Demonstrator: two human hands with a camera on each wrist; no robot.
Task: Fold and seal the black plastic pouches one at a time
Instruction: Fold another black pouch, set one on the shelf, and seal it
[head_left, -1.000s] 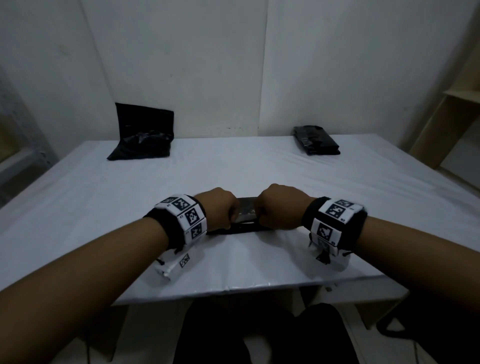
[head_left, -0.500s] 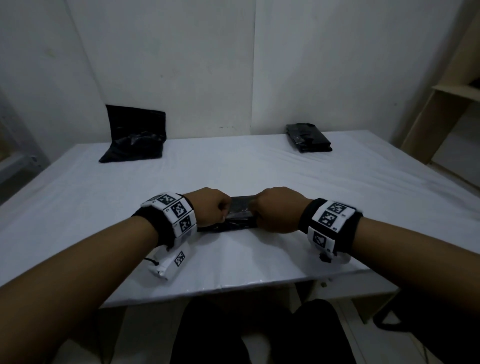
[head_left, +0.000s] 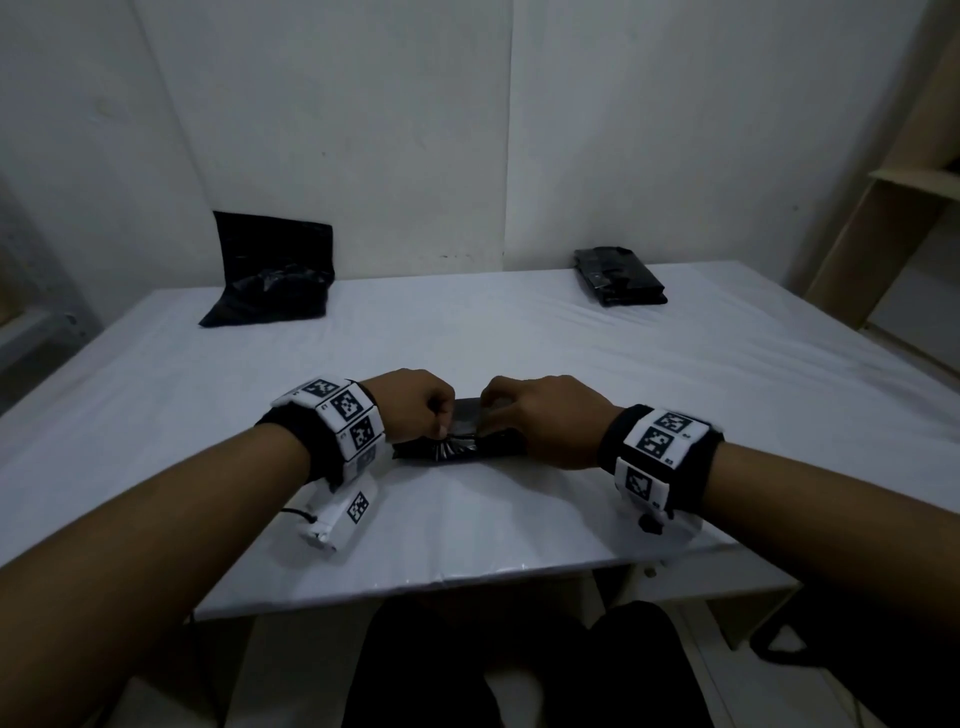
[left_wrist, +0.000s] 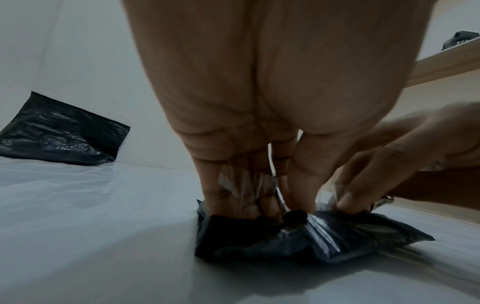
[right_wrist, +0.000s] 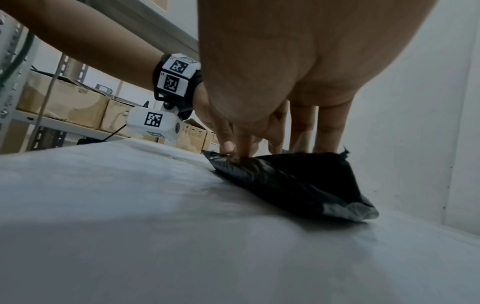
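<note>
So, pouch (head_left: 457, 441): near the front-middle of the table (head_left: 675, 415), pinned under both hands.
left hand (head_left: 415, 405): fingers curled, pinching the pouch's left end, clear film strip against them.
right hand (head_left: 545, 421): fingertips pinching the fold, close beside the left.
risk: that loose clear strip could stick crooked or wrinkle if the fold slips, I reckon.
room: front table edge close behind the wrists; open surface beyond, with the unfolded bag (head_left: 270, 275) far left and the finished stack (head_left: 621, 278) far right.

Large table covered in white sheet (head_left: 519, 332). Directly on it: folded black plastic pouch (head_left: 467, 447) near front edge; slumped black plastic bag (head_left: 270, 286) at back left; flat stack of folded black pouches (head_left: 621, 278) at back right.
</note>
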